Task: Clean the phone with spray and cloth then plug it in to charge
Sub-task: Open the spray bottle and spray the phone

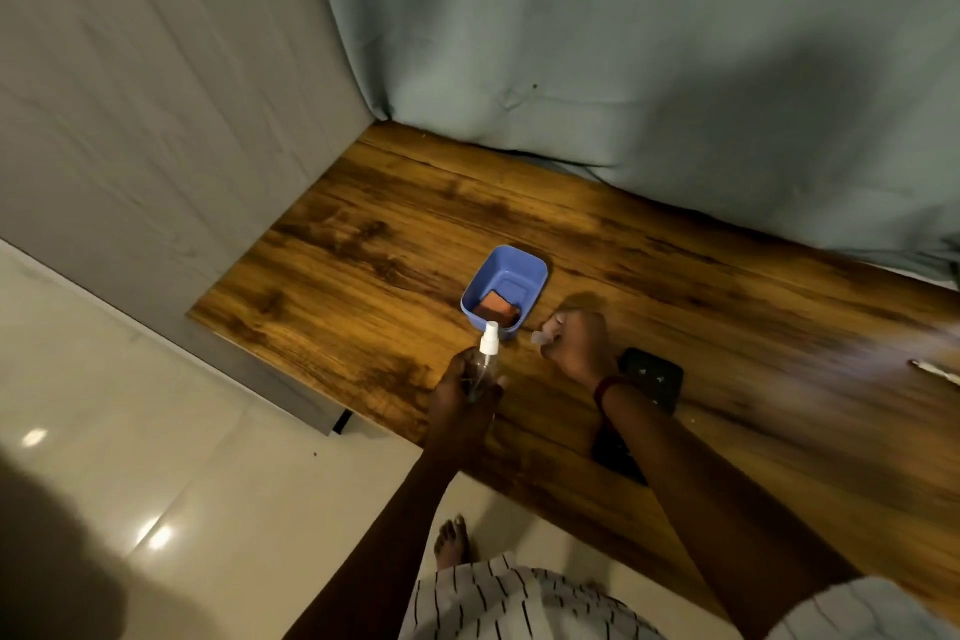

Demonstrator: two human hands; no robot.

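The left hand [470, 392] is wrapped around a clear plastic spray bottle [120, 364], held upright over the near edge of the table [363, 234]. The bottle has a slim cylindrical body and a white pump nozzle.

The right hand [574, 346] is curled, fingers pinched on a small translucent cap [540, 337], just right of the nozzle.

The phone [652, 382], a flat black rectangle with rounded corners, lies on the table beneath the right wrist and is partly hidden by the forearm.

The table surface is glossy brown wood-grain laminate. A blue plastic tub [506, 283] with rounded corners stands beyond the bottle. It holds a folded reddish-brown cloth [496, 311]. Grey-green fabric [623, 42] hangs behind the table.
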